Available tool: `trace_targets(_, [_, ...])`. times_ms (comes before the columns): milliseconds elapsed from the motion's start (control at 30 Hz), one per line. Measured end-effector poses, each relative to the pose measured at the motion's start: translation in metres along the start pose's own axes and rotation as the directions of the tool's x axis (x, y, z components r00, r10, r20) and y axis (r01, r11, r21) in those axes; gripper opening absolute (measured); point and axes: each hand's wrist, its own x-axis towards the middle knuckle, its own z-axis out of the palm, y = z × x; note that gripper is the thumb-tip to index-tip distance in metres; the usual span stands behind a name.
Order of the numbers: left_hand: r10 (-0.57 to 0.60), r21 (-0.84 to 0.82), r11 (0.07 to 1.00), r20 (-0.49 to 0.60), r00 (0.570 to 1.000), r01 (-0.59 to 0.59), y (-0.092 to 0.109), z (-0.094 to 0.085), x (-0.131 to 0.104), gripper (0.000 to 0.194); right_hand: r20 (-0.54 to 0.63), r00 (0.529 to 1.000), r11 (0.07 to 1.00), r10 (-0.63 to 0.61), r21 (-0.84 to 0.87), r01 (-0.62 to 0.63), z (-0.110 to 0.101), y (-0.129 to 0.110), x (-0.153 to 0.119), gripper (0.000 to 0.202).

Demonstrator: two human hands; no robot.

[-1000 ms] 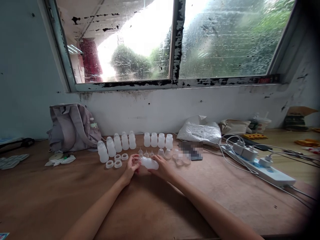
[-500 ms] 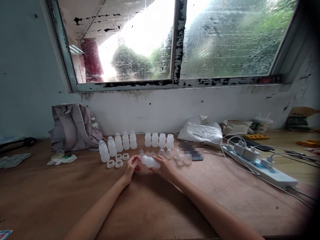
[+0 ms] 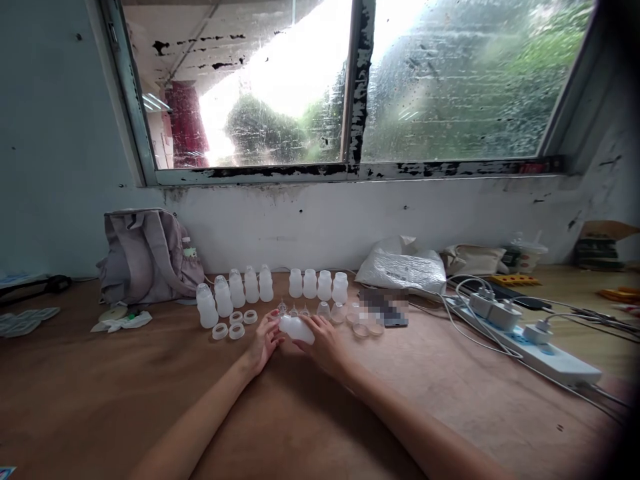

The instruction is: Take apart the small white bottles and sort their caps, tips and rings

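A frosted white baby bottle is held tilted almost on its side, low over the table. My right hand wraps round its body. At the bottle's left end, the neck, the fingers of my left hand are closed; exactly what they pinch there is too small to make out. Clear nipples stand just behind the bottle. Left of my left hand lie several white rings. Translucent caps stand beyond my right hand, beside some flat pale rings.
Capped bottles stand in a row at the back left, uncapped ones at the back middle. A grey backpack, a silver plastic bag and a white power strip with cables surround them. A phone lies at right.
The bottle has shifted slightly left, and my right hand has turned further over it. My left hand stays at the neck end. The camera view has moved a little.
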Motion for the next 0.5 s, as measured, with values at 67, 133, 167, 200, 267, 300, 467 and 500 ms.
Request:
trace_targets(67, [0.006,0.019,1.000,-0.079,0.997,-0.005,-0.005,-0.001,0.001,0.033,-0.012,0.999,0.998,-0.050,-0.044,0.049,0.003,-0.003,-0.001,0.047])
trace_targets(133, [0.044,0.047,0.998,-0.106,0.993,-0.039,-0.008,-0.001,0.003,0.030,0.011,1.000,0.999,-0.019,0.033,0.018,0.005,-0.005,-0.001,0.046])
trace_targets(167, [0.059,0.045,0.997,-0.089,0.994,-0.055,-0.008,-0.001,0.003,0.028,0.048,0.998,0.993,0.030,0.113,-0.036,0.006,-0.005,0.000,0.043])
trace_targets(200, [0.061,0.028,0.998,-0.060,0.996,-0.060,-0.007,-0.001,0.003,0.028,0.116,0.988,0.970,0.097,0.212,-0.120,0.006,-0.005,0.000,0.038])
trace_targets(267, [0.036,-0.030,0.999,0.010,0.999,-0.036,-0.003,0.000,0.002,0.030,0.287,0.934,0.866,0.214,0.387,-0.317,0.005,-0.006,0.000,0.033])
trace_targets(300, [0.021,-0.061,0.998,0.038,0.999,-0.019,0.000,0.000,0.000,0.032,0.361,0.898,0.803,0.253,0.440,-0.402,0.004,-0.006,0.001,0.033])
trace_targets(467, [-0.030,-0.137,0.990,0.059,0.998,0.038,0.006,0.015,0.003,0.033,0.270,0.920,0.832,0.283,0.409,-0.376,0.006,-0.009,-0.001,0.038])
trace_targets(500, [-0.063,-0.136,0.988,0.053,0.997,0.070,0.005,0.022,0.006,0.032,0.166,0.955,0.890,0.247,0.351,-0.292,0.007,-0.008,-0.002,0.037])
